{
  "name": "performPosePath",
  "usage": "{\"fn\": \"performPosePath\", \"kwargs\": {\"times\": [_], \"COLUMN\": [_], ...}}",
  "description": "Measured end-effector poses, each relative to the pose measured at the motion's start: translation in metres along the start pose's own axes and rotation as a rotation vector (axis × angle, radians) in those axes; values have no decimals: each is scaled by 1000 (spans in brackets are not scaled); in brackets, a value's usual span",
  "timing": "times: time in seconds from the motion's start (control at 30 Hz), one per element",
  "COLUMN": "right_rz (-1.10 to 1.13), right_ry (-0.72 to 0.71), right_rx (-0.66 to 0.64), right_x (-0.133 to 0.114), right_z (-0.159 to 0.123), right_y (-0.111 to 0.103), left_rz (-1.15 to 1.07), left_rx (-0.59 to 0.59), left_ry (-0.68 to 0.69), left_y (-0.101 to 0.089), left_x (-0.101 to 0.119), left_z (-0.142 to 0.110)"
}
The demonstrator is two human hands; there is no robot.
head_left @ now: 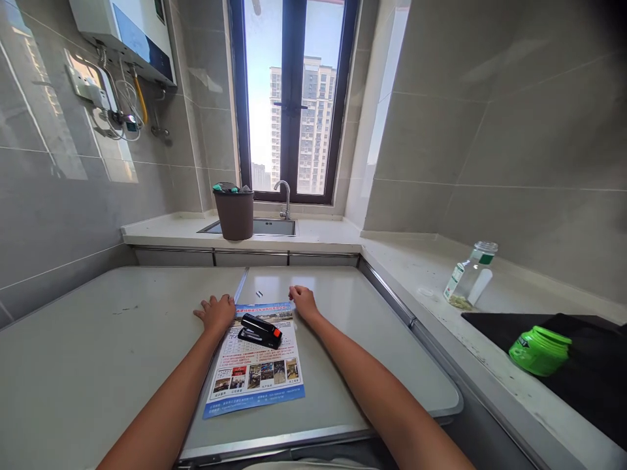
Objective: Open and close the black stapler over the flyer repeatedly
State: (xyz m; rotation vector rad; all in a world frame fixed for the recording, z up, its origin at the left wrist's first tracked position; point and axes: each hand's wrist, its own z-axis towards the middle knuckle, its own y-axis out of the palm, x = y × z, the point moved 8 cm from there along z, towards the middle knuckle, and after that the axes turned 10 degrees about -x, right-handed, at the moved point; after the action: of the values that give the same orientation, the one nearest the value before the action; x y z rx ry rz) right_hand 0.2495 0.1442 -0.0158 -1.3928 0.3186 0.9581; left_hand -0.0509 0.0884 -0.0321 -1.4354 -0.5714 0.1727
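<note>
A printed leaflet (pixel 259 385) with blue borders and rows of small photos lies flat on the folding table. On its upper half rests a black stapler (pixel 260 331) with an orange-red tip. My left hand (pixel 219 313) lies at the leaflet's top left corner, fingers spread, touching its edge. Close to the top right corner is my right hand (pixel 304 301), its fingers curled in; whether they hold anything small is hidden. Between the hands, just beyond the leaflet, sit small metallic staple strips (pixel 259 294).
The pale folding table (pixel 147 365) stands against a white counter (pixel 323 232). A brown bin (pixel 235 215) stands by the sink (pixel 274 227) and faucet (pixel 286 199). On the right counter are a glass jar (pixel 470 277) and a green tub (pixel 539 350) on black cloth.
</note>
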Motion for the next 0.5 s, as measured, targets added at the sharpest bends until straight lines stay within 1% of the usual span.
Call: {"fn": "performPosePath", "kwargs": {"times": [0.07,0.2,0.3,0.37,0.4,0.43,0.5], "right_rz": [-16,-33,-38,-47,-47,-47,-52], "right_ry": [46,165,231,256,257,254,239], "right_rx": [-2,76,134,192,215,230,238], "right_x": [36,114,159,178,185,190,195], "right_z": [-9,-36,-58,-69,-72,-74,-74], "right_y": [-33,-113,-162,-184,-191,-194,-194], "left_rz": [-6,1,18,26,29,30,33], "left_rx": [2,15,16,13,10,7,1], "left_ry": [9,6,7,10,12,14,17], "left_y": [-1,-1,-1,0,0,0,0], "left_x": [1,2,3,3,3,3,3], "left_z": [-2,-4,-4,-4,-5,-5,-5]}}
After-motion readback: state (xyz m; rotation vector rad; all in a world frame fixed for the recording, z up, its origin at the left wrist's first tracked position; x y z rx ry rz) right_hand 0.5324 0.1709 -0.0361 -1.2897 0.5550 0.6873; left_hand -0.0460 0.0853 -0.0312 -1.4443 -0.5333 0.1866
